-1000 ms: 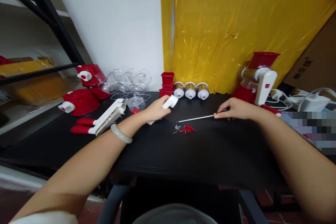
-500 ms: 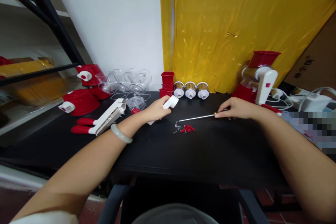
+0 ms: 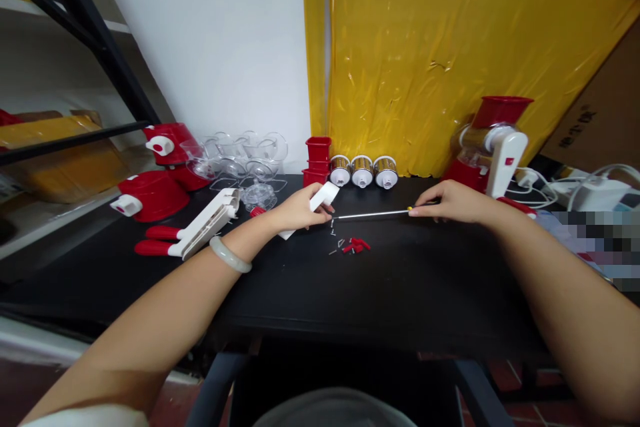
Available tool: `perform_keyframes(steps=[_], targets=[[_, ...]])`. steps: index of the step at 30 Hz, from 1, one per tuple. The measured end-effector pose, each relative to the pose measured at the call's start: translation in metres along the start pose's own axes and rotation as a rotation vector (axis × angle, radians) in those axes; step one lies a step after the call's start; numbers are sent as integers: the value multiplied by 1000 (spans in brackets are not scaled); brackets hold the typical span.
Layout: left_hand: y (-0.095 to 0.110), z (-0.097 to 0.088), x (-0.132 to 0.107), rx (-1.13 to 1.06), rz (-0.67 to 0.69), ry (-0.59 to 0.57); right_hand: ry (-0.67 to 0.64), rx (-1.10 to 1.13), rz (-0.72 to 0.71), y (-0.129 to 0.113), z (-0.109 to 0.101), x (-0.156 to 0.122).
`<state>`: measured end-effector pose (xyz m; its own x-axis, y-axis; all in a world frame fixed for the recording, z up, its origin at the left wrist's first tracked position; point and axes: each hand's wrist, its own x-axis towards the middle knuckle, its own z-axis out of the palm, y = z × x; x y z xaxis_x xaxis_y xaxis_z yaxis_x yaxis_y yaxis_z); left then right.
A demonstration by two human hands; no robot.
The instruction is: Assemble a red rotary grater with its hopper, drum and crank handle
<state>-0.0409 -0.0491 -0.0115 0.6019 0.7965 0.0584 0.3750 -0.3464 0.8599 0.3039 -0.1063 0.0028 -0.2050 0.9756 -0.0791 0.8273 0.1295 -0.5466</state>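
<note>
My left hand (image 3: 300,208) is closed around a white plastic crank handle (image 3: 325,195), whose rounded end sticks out above the fingers. A red knob (image 3: 257,211) shows just behind that hand; whether it belongs to the handle I cannot tell. My right hand (image 3: 445,201) grips a long thin screwdriver (image 3: 370,215) by its dark and yellow grip. Its shaft lies nearly level, with the tip at my left fingertips. Small screws (image 3: 341,242) hang or lie just below the tip. Beside them is a little pile of red plastic pieces (image 3: 357,246).
White handles with red grips (image 3: 210,221) lie at left, near red housings (image 3: 153,197) and clear plastic parts (image 3: 260,197). Red hoppers (image 3: 319,155) and metal grater drums (image 3: 362,171) line the back. An assembled rotary grater (image 3: 506,147) and white cables (image 3: 543,193) are at right.
My right hand has raised the screwdriver slightly, its tip moving up and left from the screws to my left fingertips. My left hand keeps the white handle in nearly the same place.
</note>
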Motion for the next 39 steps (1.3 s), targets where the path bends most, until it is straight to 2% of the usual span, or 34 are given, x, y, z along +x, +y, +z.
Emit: perform_keyframes(steps=[7, 18, 31, 39], targets=[[-6, 1, 2, -76, 52, -45, 34, 1, -15, -4, 0, -2], [6, 2, -3, 50, -2, 14, 61, 19, -5, -6, 1, -3], [5, 2, -2, 39, -29, -60, 52, 7, -4, -5, 0, -3], [5, 2, -3, 24, -30, -24, 52, 11, -11, -7, 0, -3]])
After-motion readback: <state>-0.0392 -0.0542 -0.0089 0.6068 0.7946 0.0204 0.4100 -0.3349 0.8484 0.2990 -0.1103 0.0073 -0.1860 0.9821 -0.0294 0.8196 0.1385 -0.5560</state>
